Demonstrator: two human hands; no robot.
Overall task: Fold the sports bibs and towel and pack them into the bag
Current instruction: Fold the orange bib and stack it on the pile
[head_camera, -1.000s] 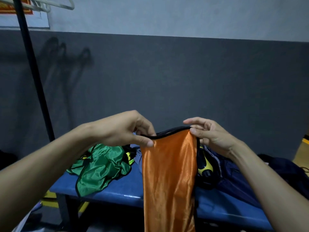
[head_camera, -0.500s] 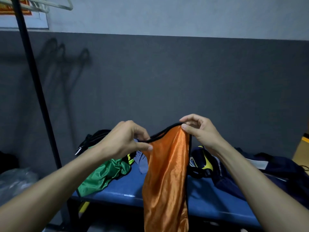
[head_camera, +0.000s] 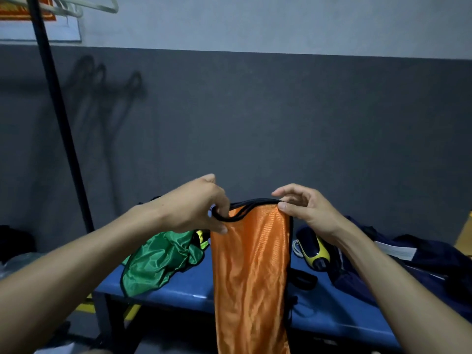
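Note:
An orange sports bib (head_camera: 250, 272) with black trim hangs in the air in front of the blue bench (head_camera: 189, 287). My left hand (head_camera: 196, 208) pinches its black-edged top at the left corner. My right hand (head_camera: 304, 210) pinches the top right corner between thumb and forefinger, the other fingers spread. A crumpled green bib (head_camera: 158, 261) lies on the bench to the left, with a bit of yellow fabric (head_camera: 201, 238) beside it. The dark navy bag (head_camera: 413, 267) lies open on the bench at the right.
A black and yellow object (head_camera: 314, 251) rests on the bench beside the bag. A black stand pole (head_camera: 58, 116) rises at the left, with hangers (head_camera: 76, 6) at the top. The grey wall (head_camera: 281, 118) is close behind the bench.
Both hands have shifted along the bib's top edge, and the left now hooks the black trim. The view has drifted, showing more of the bench and the bag.

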